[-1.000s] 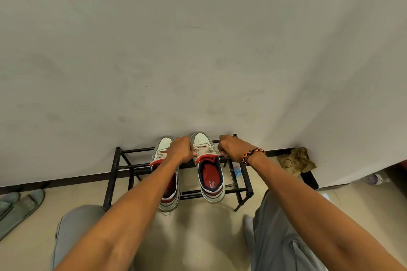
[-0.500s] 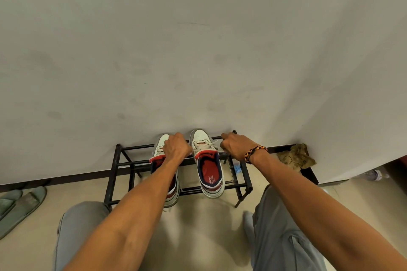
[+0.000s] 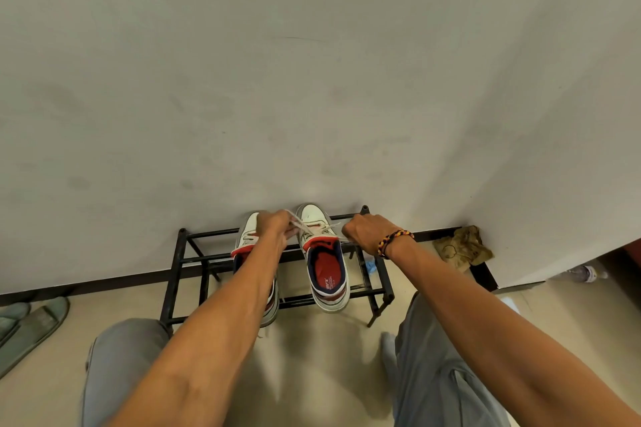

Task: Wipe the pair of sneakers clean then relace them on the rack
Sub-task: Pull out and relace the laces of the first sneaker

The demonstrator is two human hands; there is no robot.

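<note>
Head view: both hands, left (image 3: 274, 224) and right (image 3: 364, 231), pinched thin white laces (image 3: 301, 226) above 1 smooth white sneaker (image 3: 322, 260) on a black metal rack (image 3: 378, 274).

Bare forearms, beaded bracelet (image 3: 395, 242), grey trousers (image 3: 447, 388)

A pale grey wall (image 3: 312, 80) fills the upper view, with a dark skirting strip (image 3: 69, 289) along its foot. 2 green slippers (image 3: 27, 326) lie on the beige floor (image 3: 329, 374) at the left edge. A crumpled brown cloth (image 3: 463, 248) sits in the wall's corner (a plastic bottle (image 3: 588, 274) lies beyond it).
</note>
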